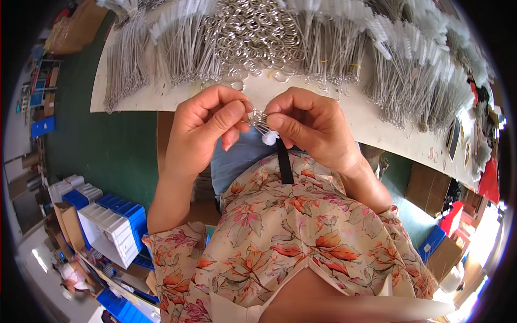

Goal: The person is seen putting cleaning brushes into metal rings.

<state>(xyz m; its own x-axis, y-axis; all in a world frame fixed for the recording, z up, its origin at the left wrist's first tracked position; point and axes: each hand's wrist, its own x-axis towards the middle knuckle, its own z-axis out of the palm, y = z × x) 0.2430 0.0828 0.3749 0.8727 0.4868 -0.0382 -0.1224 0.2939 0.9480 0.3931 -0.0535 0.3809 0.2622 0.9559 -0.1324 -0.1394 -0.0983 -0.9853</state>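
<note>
My left hand (207, 124) pinches a metal split ring (251, 109) between thumb and forefinger, in front of the table's near edge. Close against it, my right hand (318, 126) is closed on a small bunch of thin wire-handled brushes (262, 121), their looped ends meeting at the ring. White bristle (270, 138) shows just below the wires. The fingers hide part of the ring, so I cannot tell how many loops are on it. Past my hands, a heap of loose metal rings (256, 35) lies on the pale table (355, 123).
Bundles of wire brushes flank the rings, one group on the left (126, 70) and a large one on the right (420, 75). White crates (105, 234) and blue crates (126, 207) stand lower left on the green floor (97, 145). Another person (74, 277) is far off, lower left.
</note>
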